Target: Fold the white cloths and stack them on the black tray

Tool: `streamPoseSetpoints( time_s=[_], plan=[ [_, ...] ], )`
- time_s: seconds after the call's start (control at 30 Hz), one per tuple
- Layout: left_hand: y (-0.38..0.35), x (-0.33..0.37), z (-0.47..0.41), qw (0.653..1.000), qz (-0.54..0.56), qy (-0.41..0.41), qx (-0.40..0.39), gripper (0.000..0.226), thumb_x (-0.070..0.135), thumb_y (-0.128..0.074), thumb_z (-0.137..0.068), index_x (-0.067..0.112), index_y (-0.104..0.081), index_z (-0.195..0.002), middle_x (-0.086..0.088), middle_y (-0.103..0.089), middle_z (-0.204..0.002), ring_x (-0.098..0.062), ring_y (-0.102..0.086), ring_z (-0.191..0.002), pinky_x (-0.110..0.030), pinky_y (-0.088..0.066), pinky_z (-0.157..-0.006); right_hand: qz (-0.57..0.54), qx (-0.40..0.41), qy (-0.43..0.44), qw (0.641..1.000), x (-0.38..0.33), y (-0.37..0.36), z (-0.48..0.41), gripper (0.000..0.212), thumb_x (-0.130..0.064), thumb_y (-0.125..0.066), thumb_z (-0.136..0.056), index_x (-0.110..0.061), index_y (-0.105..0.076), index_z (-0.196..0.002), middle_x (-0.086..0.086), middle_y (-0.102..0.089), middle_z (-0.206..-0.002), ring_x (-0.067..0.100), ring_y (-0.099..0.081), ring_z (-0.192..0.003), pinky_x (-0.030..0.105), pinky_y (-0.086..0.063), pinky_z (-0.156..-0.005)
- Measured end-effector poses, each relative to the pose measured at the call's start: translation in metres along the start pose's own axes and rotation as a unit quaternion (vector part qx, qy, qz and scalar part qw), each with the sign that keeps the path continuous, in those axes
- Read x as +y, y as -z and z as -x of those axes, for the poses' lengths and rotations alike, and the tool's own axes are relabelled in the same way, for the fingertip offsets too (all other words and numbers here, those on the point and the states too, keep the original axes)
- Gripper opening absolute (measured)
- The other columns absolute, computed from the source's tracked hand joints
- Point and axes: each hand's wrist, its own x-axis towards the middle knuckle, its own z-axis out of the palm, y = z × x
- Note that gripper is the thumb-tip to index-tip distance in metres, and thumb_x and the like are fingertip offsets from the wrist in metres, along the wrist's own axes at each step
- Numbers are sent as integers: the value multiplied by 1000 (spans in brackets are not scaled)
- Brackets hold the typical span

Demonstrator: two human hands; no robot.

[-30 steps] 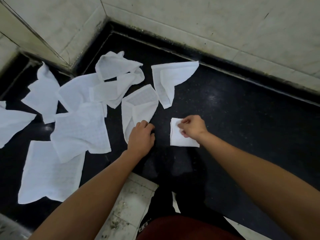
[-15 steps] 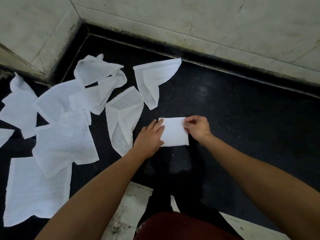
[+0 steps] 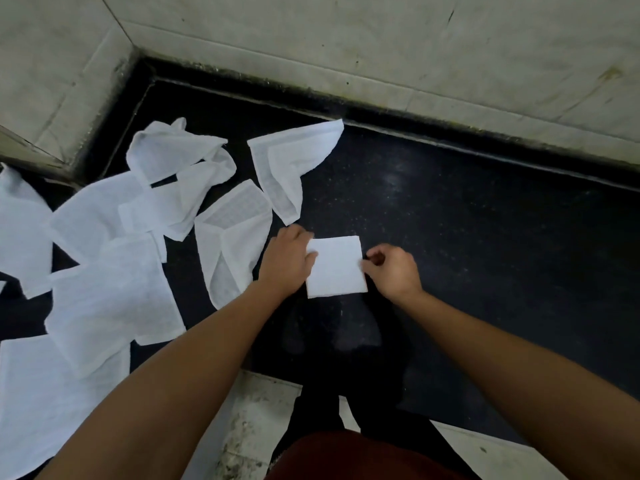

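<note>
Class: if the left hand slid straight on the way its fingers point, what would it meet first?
The folded cloth: the left hand is touching its left edge now. Beyond the cloth, probably the right hand.

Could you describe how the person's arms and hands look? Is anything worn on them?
The left arm and right arm are bare up to the frame edge: no sleeves show. The left hand and right hand have no gloves. I see no watch, ring or bracelet.

Stained pale wall tiles (image 3: 381,46); grimy floor tile (image 3: 256,427).
</note>
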Motion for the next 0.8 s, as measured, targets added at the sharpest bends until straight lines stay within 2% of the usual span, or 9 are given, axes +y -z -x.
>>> streamPoseSetpoints(
  time_s=[0.1, 0.2, 0.33, 0.47, 0.53, 0.63, 0.7, 0.8],
  plan=[
    [4, 3, -20, 998, -8, 37, -50, 48, 33, -61, -88, 8, -51, -129, -11, -51, -125, -30, -47, -116, -42, -43, -94, 62, -13, -10, 998, -23, -2, -14, 39, -39, -70, -82, -22, -62, -116, -2, -67, -107, 22, -62, -100, 34, -50, -82],
    [4, 3, -28, 991, -5, 62, -115, 41, 24, -65, -83, 8, -52, -118, -9, -55, -112, -28, -53, -106, -38, -47, -82, 118, -35, -37, 992, -34, -9, -21, 33, -30, -68, -80, -19, -63, -111, 3, -67, -104, 24, -63, -94, 31, -47, -72],
    [-3, 4, -27, 984, 49, 102, -137, 24, 14, -62, -77, 6, -56, -99, -7, -60, -95, -25, -59, -87, -33, -45, -67, 31, -71, -95, 992, -29, -15, -19, 18, -21, -66, -76, -12, -70, -91, 3, -68, -88, 22, -66, -81, 34, -55, -68],
    [-5, 5, -25, 982, 104, 102, -121, 13, 8, -64, -70, 0, -57, -75, -7, -54, -74, -23, -55, -71, -32, -39, -56, -70, -74, -76, 992, -15, -15, -8, 8, -18, -70, -78, -12, -66, -76, 2, -68, -81, 18, -66, -78, 33, -56, -71],
    [-5, 6, -22, 980, 142, 86, -110, 12, 7, -67, -69, -1, -60, -74, -10, -57, -79, -23, -55, -73, -34, -41, -60, -124, -70, -62, 988, -6, -11, -2, 13, -13, -73, -78, -16, -62, -70, 1, -67, -79, 17, -65, -76, 33, -55, -71],
    [1, 13, -18, 969, 204, 79, -115, 10, 5, -69, -68, 7, -62, -75, -7, -64, -86, -21, -58, -76, -31, -45, -62, -186, -54, -37, 980, 7, -2, 8, 15, -7, -74, -76, -14, -61, -71, 4, -66, -75, 17, -62, -71, 38, -55, -70],
    [5, 23, -14, 954, 258, 88, -122, 11, 1, -69, -68, 8, -63, -74, -7, -66, -84, -20, -60, -74, -31, -48, -63, -194, -34, -6, 980, 14, 10, 18, 14, -4, -74, -75, -10, -61, -72, 4, -65, -73, 15, -59, -68, 37, -53, -67],
    [10, 44, -8, 930, 328, 100, -135, 15, -3, -70, -70, 9, -61, -72, -7, -64, -79, -14, -53, -64, -25, -43, -58, -193, -14, 29, 981, 22, 33, 33, 16, -2, -74, -77, -10, -61, -72, 2, -65, -71, 13, -58, -66, 31, -50, -62]
  ],
)
